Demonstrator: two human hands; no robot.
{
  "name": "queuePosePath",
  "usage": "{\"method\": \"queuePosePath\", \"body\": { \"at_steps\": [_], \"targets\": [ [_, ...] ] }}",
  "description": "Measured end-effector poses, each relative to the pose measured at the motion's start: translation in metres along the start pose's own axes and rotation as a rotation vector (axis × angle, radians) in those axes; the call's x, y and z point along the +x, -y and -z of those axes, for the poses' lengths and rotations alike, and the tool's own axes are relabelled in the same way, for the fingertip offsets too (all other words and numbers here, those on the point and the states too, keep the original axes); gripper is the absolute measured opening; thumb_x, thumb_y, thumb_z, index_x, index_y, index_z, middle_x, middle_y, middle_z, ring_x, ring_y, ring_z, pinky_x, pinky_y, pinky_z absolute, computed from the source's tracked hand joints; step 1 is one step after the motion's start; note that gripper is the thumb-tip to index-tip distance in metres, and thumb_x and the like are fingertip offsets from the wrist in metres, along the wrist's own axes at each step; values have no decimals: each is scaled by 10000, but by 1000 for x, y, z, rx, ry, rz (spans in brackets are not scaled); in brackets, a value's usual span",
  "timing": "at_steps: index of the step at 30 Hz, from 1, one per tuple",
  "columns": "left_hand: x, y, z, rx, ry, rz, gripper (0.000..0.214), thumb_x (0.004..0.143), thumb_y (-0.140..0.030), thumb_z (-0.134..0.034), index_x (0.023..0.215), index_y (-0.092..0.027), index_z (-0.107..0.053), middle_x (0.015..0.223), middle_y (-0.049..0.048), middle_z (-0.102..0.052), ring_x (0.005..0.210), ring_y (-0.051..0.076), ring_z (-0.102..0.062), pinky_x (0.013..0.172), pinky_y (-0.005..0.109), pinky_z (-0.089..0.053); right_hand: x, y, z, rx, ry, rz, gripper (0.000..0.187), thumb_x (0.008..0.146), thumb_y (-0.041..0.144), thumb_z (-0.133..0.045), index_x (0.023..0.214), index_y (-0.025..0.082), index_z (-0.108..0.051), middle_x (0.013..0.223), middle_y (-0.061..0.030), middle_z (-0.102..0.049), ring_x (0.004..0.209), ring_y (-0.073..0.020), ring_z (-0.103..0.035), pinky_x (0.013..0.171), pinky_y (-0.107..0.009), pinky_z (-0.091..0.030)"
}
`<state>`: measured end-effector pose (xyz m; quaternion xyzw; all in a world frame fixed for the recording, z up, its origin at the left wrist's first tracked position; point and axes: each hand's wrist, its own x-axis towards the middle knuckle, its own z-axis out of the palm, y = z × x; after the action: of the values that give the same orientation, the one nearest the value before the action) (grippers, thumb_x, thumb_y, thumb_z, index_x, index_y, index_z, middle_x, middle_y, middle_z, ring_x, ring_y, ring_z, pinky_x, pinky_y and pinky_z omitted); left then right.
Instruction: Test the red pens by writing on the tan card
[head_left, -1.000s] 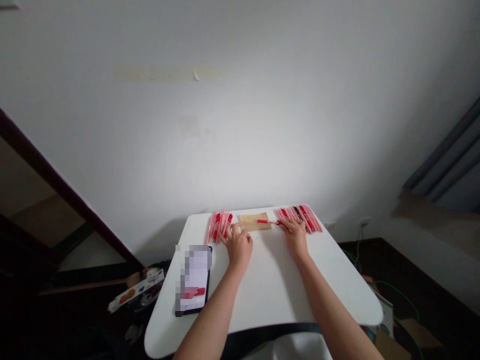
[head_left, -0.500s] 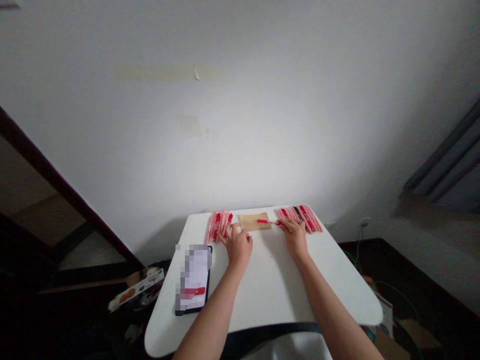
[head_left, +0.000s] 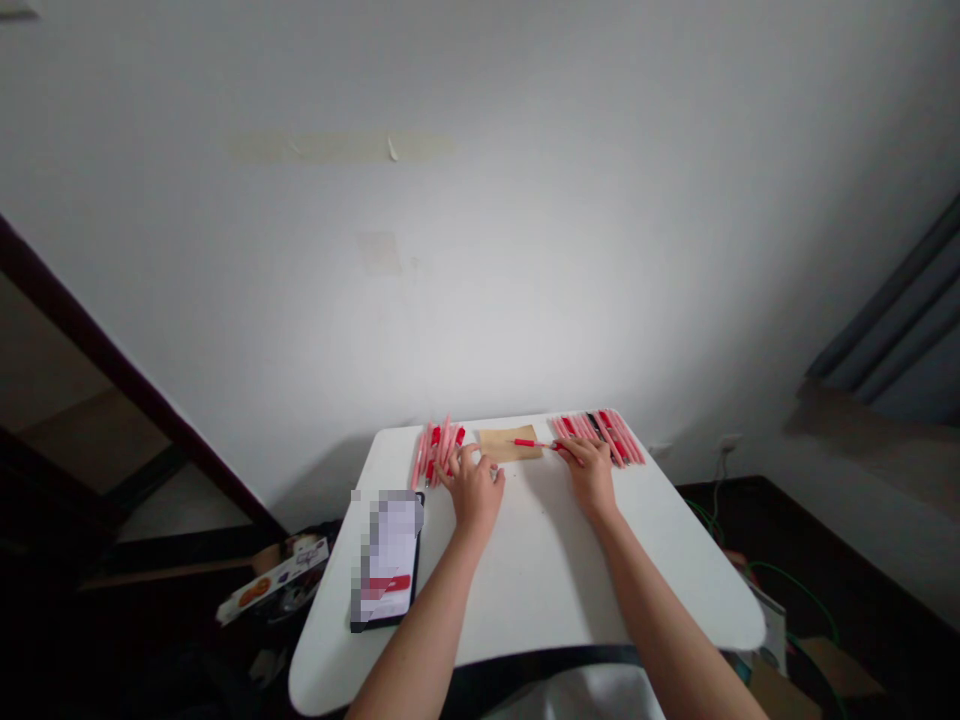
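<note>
between hands (head_left: 591,475), red pen (head_left: 524,442) over tan paper (head_left: 496,451), held by the right

pink and red are shown by pens (head_left: 418,460) beside the left hand (head_left: 478,492), tan by the paper (head_left: 496,444) just beyond it.

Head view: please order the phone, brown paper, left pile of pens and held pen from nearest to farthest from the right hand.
1. Held pen: in the right hand.
2. Brown paper: just left of the hand.
3. Left pile of pens: farther left, past the paper.
4. Phone: left, nearer the person.
</note>
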<state>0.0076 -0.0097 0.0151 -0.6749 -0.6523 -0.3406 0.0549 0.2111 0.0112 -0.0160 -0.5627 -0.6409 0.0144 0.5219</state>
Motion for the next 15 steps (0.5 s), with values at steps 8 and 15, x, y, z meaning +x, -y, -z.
{"method": "queuePosePath", "body": {
  "at_steps": [8,15],
  "targets": [
    [4,2,-1,-127,-42,-33,186,728,-244,-703,912,-265,-694,1138,55,-596,1162,266,-493,1106,565,-212,0,3,1,1,9,8,370,931,461,-444,914,260,-753,924,-71,-717,941,-272,-460,861,-424,-342],
    [4,4,-3,-171,-55,-83,190,756,-264,-691,940,-307,-708,1114,42,-599,1132,241,-511,1088,509,-273,0,3,0,29,54,31,353,925,451,-455,915,267,-757,927,-72,-716,946,-275,-459,870,-439,-357]
  ]
}}
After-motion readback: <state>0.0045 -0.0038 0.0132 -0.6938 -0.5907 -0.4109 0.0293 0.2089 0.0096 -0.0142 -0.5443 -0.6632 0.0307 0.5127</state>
